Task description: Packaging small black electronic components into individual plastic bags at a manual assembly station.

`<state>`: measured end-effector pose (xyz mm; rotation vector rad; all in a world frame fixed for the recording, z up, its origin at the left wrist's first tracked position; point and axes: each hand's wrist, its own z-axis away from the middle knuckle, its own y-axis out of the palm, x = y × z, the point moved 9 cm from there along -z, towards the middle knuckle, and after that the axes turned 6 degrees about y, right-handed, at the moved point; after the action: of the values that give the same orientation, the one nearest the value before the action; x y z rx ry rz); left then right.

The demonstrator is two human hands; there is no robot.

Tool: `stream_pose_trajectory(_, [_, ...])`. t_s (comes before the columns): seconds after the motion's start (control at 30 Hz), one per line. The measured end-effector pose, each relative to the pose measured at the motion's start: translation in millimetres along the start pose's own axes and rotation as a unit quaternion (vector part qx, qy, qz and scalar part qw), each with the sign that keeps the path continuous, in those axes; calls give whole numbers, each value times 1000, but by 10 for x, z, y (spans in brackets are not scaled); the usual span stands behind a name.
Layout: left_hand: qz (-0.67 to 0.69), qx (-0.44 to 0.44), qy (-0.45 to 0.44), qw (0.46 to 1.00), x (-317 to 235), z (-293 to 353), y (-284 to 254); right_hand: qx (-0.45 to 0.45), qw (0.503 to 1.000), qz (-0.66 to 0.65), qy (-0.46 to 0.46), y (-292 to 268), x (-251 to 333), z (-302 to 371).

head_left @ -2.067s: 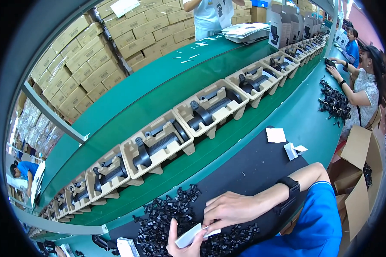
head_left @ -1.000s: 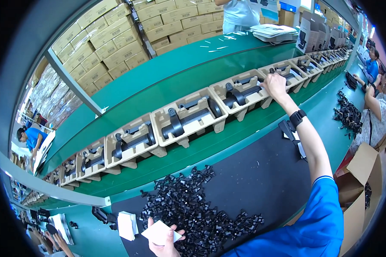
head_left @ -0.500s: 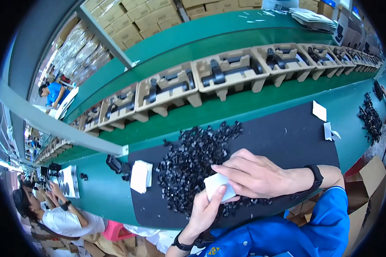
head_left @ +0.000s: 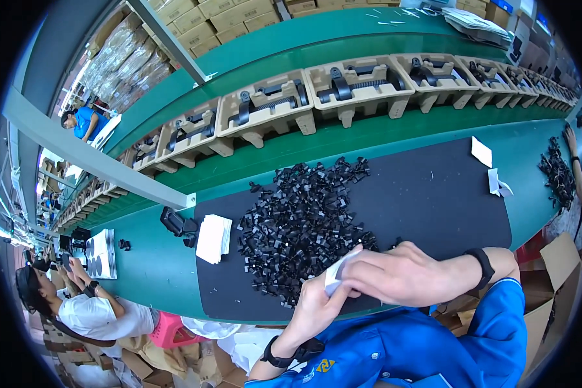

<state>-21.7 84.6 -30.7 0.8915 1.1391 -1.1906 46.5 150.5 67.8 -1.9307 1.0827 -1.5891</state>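
Two hands meet at one white paper: the left hand (head_left: 315,304) is nearly closed, pinching it between thumb and fingers, while the right hand (head_left: 399,276) is curled over its right side and closed on it, some fingertips hidden. Tilted between them, the paper (head_left: 335,275) is at the near right edge of the pile of black clips (head_left: 297,226), over the near part of the dark mat (head_left: 433,200). White sheets (head_left: 213,239) lie stacked just left of the clips.
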Motion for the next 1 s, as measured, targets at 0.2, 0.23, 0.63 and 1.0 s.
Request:
stream_pose_trajectory(0.2, [106,173,-16,979,178,-7,200,274,929,-233,90,444,-202,101])
stream_pose_trajectory(0.23, [199,200,-41,958,189,-33,255,252,946,-194,68,446,-237,74])
stream_pose_trajectory(0.63, [-114,-63,127,983,-115,-334,-649,28,962,254,-94,460,-1549,-618])
stream_pose_trajectory(1.0, [-184,-112,184,959,-189,-257,-659,115,907,360,-184,709,-1328,-649])
